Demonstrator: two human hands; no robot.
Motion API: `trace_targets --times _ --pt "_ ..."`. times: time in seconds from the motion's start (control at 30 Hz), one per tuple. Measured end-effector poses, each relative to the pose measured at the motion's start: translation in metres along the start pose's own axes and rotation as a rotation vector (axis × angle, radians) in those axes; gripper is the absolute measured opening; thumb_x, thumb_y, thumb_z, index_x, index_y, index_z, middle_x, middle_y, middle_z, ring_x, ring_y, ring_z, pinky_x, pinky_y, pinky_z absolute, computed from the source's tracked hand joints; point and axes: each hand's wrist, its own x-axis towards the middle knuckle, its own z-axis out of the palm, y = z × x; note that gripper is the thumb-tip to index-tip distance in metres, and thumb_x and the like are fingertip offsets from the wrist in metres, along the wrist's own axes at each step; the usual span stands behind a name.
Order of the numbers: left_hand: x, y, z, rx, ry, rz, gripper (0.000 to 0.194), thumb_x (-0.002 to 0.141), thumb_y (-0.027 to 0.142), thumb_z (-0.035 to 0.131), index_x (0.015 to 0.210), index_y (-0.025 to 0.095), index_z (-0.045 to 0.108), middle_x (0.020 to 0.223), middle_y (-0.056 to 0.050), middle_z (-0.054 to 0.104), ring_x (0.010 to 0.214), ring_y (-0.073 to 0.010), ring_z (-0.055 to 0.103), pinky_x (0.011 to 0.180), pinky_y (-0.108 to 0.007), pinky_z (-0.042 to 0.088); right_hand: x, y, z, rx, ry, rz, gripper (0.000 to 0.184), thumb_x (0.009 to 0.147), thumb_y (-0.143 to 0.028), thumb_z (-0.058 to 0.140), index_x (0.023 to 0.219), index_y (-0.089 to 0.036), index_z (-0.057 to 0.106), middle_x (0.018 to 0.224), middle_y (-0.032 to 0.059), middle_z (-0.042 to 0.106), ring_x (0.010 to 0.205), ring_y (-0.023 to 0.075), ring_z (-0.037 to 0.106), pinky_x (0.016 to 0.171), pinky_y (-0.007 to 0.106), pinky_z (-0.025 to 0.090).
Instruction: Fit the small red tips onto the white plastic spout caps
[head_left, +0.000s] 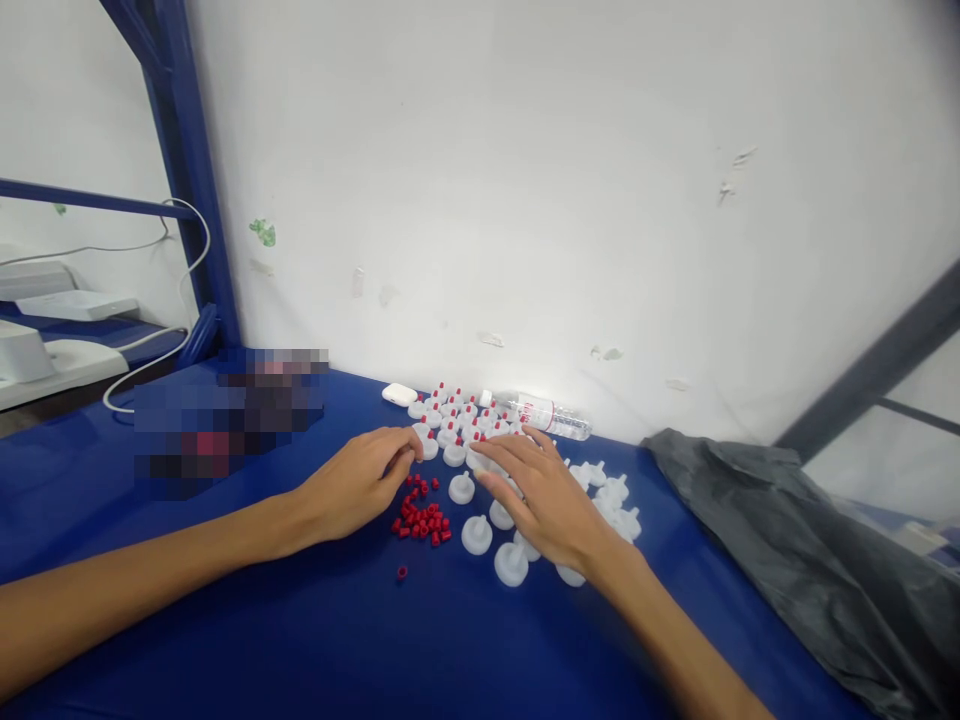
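My left hand (pixel 367 480) is at the left edge of a cluster of white funnel-shaped caps (pixel 454 453) topped with small red caps. Its fingers are bent and pinched together beside the nearest capped piece (pixel 426 442); whether something sits between the fingertips is hidden. Over the white pieces, my right hand (pixel 536 490) is open, fingers stretched and apart, covering part of them. Below my left hand lies a pile of loose red caps (pixel 424 522), with a single red cap (pixel 402 573) nearer me. White nozzle pieces without red tops (pixel 477 535) lie around my right hand.
Behind the cluster lie a clear plastic bottle (pixel 559 415) and a white rounded case (pixel 400 395) near the wall. Dark grey fabric (pixel 787 560) drapes along the right of the blue surface (pixel 360 640). Blue metal posts (pixel 199 180) and a white cable (pixel 206 240) are at left.
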Motion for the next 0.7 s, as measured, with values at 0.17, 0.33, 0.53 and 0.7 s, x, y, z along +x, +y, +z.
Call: trace_targets --times 0.17,0.33,0.53,0.7 --pt "-0.006 0.014 -0.005 -0.044 0.033 0.084 0.027 0.106 0.041 0.041 0.109 0.024 0.061 0.093 -0.002 0.069 0.084 -0.0231 0.063 0.080 -0.037 0.048 0.002 -0.018 0.000 -0.007 0.149 -0.159 0.021 0.108 -0.026 0.049 0.124 -0.028 0.063 0.118 0.0067 0.075 0.109 0.0245 0.071 0.102 0.047 0.056" --pt "-0.012 0.024 -0.005 -0.068 -0.033 0.234 0.021 0.103 0.041 0.048 0.097 0.025 0.061 0.088 -0.003 0.066 0.081 -0.0231 0.060 0.077 -0.037 0.046 0.001 -0.033 0.016 0.021 0.230 -0.333 0.015 0.108 -0.020 0.047 0.119 -0.023 0.058 0.110 0.0071 0.077 0.099 0.0210 0.073 0.087 0.038 0.061" --pt "-0.010 0.025 -0.009 -0.157 -0.110 0.272 0.029 0.103 0.035 0.043 0.080 0.025 0.057 0.077 -0.002 0.060 0.074 -0.0227 0.051 0.073 -0.038 0.040 0.004 -0.034 0.017 0.048 0.272 -0.392 0.009 0.107 -0.021 0.051 0.111 -0.022 0.060 0.104 0.0076 0.078 0.096 0.0193 0.075 0.089 0.033 0.062" --pt "-0.009 0.025 -0.004 -0.374 -0.122 0.094 0.046 0.105 0.049 0.039 0.067 0.024 0.042 0.060 0.005 0.042 0.056 -0.0160 0.038 0.057 -0.032 0.034 0.009 -0.040 0.002 -0.169 0.226 -0.473 0.031 0.108 -0.010 0.039 0.108 -0.023 0.067 0.113 0.0074 0.079 0.109 0.0199 0.075 0.099 0.036 0.061"
